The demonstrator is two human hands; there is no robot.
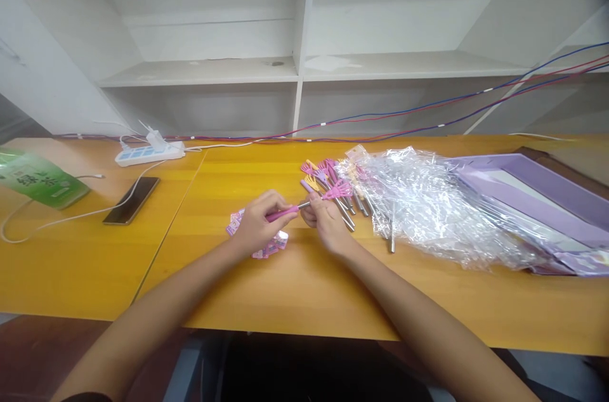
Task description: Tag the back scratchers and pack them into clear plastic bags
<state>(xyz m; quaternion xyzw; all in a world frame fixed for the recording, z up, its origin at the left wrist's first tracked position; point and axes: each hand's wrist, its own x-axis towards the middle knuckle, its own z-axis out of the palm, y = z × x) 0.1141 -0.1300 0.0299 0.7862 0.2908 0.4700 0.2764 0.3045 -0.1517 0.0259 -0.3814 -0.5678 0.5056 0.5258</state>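
Observation:
A pink back scratcher [339, 191] with a claw-shaped head and a thin metal rod is held across the table's middle. My left hand [259, 222] is closed around its pink handle. My right hand [329, 224] pinches the metal rod just below the head. Under and beside my left hand lie small pink printed cards [272, 248], partly covered by it. Just beyond my right hand is a pile of similar back scratchers [311, 182] in pink, purple and yellow-orange, with metal rods. Clear plastic bags [419, 205] heap over the right part of this pile.
A purple tray-like box [561, 177] stands at the right, partly under the bags. On the left are a phone [132, 200], a white power strip [150, 154] with plugs and cords, and a green pouch [40, 179]. Red and blue cables [371, 115] run along the back by white shelves.

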